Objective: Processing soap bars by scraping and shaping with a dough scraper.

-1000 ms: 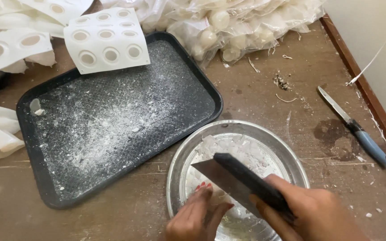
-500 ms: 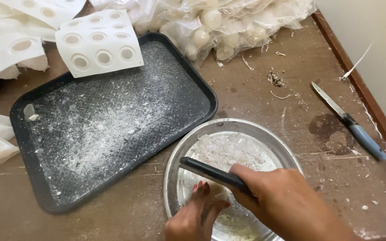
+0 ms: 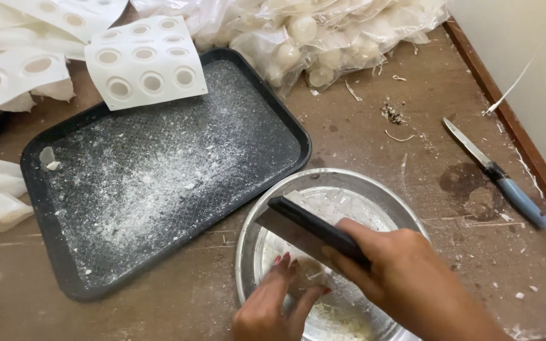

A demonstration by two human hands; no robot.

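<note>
The right hand [image 3: 406,278] clenches a scraper [image 3: 304,230] tilted over the metal bowl [image 3: 349,183] at 6 o'clock; the left hand [image 3: 273,303] pinches a pale lump [image 3: 308,278] inside it; dusty black tray [image 3: 159,170] at 10 o'clock; knife [image 3: 497,173] at 3.

Worn brown wooden table [image 3: 374,136], stained and strewn with crumbs. On it: black tray [image 3: 159,170] dusted with white powder, round metal pan [image 3: 330,183] just beside it, blue-handled knife [image 3: 497,173] near the right edge, white hole-moulds [image 3: 143,63] overlapping the tray's top rim, clear bags of white balls [image 3: 323,31] at the back.
</note>
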